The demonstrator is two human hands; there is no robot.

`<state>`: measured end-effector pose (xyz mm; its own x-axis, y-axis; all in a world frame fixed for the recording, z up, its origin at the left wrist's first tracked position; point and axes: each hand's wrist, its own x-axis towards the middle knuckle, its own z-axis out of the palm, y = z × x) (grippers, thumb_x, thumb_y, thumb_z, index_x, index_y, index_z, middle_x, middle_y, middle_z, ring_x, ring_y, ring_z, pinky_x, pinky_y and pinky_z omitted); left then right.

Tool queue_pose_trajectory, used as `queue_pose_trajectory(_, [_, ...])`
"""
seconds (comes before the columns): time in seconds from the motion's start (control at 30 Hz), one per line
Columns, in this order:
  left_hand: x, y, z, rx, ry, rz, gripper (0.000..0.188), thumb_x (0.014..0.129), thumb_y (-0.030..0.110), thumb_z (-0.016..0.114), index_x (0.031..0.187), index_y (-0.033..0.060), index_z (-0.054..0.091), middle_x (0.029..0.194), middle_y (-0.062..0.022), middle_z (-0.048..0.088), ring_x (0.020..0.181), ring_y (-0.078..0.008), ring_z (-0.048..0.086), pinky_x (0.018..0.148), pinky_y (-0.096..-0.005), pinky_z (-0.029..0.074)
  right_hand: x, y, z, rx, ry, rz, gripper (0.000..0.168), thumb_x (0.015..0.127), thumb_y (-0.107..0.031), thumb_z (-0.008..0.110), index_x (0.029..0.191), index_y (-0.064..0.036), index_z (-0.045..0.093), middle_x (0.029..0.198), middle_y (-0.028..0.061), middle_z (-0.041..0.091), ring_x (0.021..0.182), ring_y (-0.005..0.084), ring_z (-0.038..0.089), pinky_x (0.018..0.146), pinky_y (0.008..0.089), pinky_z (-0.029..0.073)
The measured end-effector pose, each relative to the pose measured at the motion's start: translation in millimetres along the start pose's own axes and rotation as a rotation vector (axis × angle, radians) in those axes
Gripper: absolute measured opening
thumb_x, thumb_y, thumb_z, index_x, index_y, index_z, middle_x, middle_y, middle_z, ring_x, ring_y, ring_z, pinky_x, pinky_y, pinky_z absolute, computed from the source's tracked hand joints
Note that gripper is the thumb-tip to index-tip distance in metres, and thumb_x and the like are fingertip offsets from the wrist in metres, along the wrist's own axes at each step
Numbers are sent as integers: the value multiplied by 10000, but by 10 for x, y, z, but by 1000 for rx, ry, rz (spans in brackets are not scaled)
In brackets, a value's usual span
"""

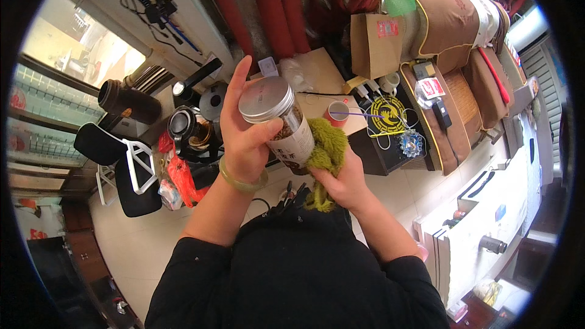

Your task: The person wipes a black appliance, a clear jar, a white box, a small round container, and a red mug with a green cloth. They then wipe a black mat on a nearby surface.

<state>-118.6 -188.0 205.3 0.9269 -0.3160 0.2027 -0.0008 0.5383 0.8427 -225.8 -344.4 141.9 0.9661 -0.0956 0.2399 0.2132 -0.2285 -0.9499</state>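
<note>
My left hand [249, 139] grips a clear jar [292, 139] with a silver screw lid and a pale printed label, its thumb across the front just below the lid. The jar is tilted, lid up and to the left, with dark brown bits visible inside. My right hand [345, 183] holds a fuzzy olive-green cloth [327, 146] bunched against the jar's lower right side. Part of the cloth hangs below my fingers. A bangle circles my left wrist. Beyond the cloth stands a red paper cup [337, 112] with a purple stick across its top.
At the left are a glass kettle [182, 125], a dark canister [130, 103], a red plastic bag [183, 180] and a black-and-white chair [137, 169]. To the right stand a cardboard box [374, 48], a glass ashtray [410, 142], a covered sofa [450, 87] and a white-topped table [480, 233].
</note>
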Motion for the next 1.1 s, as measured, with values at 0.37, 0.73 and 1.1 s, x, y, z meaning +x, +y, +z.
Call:
queue_pose_trajectory(0.37, [-64, 486, -274, -155, -159, 56, 842, 771, 324, 719, 1453, 11, 337, 1189, -153, 611, 1020, -265, 638, 892, -385, 524, -114, -545, 431, 969, -124, 394, 898, 745, -402, 761, 1419, 34, 358, 1335, 165, 537, 1205, 274, 562, 1030, 397, 443])
queue_pose_trajectory(0.73, [-535, 504, -227, -397, -80, -55, 572, 967, 473, 536, 1331, 46, 427, 1197, -74, 575, 1076, -182, 579, 960, -336, 459, -256, -856, 976, 432, 312, -1, 557, 823, -45, 730, 1304, 38, 460, 1219, 120, 591, 1082, 209, 580, 957, 337, 452])
queue_pose_trajectory(1.1, [-600, 684, -629, -466, -146, -165, 551, 896, 366, 679, 1288, 48, 458, 1164, -69, 596, 1037, -182, 604, 903, -346, 503, -297, -1147, 852, -54, 229, -177, 480, 817, -63, 762, 1214, 62, 523, 1086, 106, 650, 962, 184, 624, 876, 311, 493])
